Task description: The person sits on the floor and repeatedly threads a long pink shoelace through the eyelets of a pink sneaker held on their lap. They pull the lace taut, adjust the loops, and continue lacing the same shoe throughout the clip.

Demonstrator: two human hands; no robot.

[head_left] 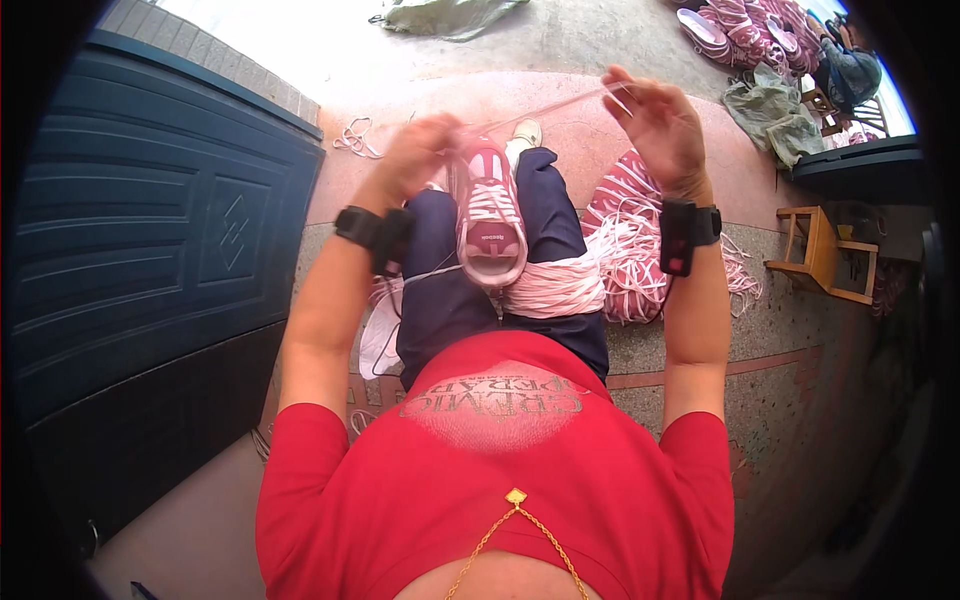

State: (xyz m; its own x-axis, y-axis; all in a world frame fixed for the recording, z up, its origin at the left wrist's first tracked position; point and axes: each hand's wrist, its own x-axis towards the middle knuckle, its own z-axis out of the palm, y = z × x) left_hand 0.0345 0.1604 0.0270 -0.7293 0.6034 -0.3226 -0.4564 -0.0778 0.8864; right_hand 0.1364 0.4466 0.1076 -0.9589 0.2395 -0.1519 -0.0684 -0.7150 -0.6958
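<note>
A pink sneaker (pixel 494 236) with white laces crossed over its front rests between my thighs, its toe pointing away from me. My left hand (pixel 422 152) is beside the toe end; its fingers are smeared by motion, so their grip is unclear. Raised to the right of the shoe, my right hand (pixel 655 125) has its fingers curled around the end of a thin, pale shoelace (pixel 555 104). That lace stretches, blurred, from near the toe up to my right fingers. Across my right thigh lies a bundle of pale pink laces (pixel 556 288).
A heap of pink and white laced pieces (pixel 630 245) sits on the floor at my right, with a wooden stool (pixel 822 255) beyond. A dark blue panelled door (pixel 165 190) stands left. Loose laces (pixel 357 138) lie ahead. Another person (pixel 850 75) sits far right near more shoes (pixel 750 35).
</note>
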